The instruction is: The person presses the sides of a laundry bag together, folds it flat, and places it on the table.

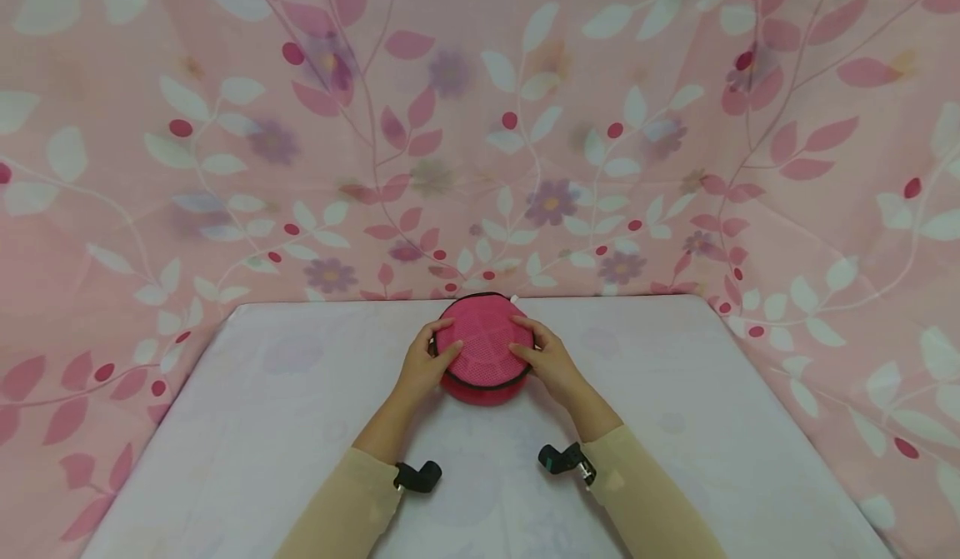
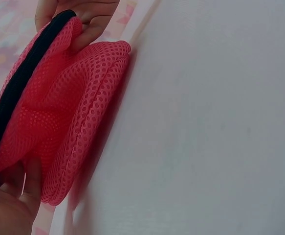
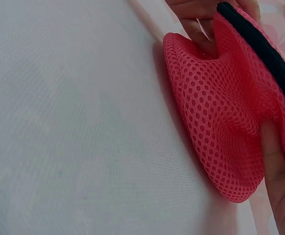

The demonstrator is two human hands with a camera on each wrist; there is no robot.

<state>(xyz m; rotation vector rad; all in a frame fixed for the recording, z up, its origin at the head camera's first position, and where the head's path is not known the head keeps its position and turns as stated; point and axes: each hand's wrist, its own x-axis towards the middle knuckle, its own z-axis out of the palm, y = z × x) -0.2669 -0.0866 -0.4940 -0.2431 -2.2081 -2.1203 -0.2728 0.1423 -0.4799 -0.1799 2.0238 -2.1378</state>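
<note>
A round pink mesh bag (image 1: pixel 485 351) with a dark band around its top edge sits at the far middle of the table. My left hand (image 1: pixel 424 361) grips its left side, thumb over the top and fingers around the edge. On the opposite side my right hand (image 1: pixel 553 362) holds it the same way. The left wrist view shows the soft mesh wall (image 2: pixel 91 83) creased inward below the dark band (image 2: pixel 25 83). Fingers press into the mesh (image 3: pixel 206 103) under the band in the right wrist view. A small white tag (image 1: pixel 514 299) sticks out at the back right.
The table (image 1: pixel 285 426) has a pale, faintly patterned cloth. Behind and beside it hangs a pink curtain (image 1: pixel 465 84) with leaves and flowers. A dark wrist camera (image 1: pixel 420 476) is on the left wrist and another wrist camera (image 1: pixel 561 459) on the right.
</note>
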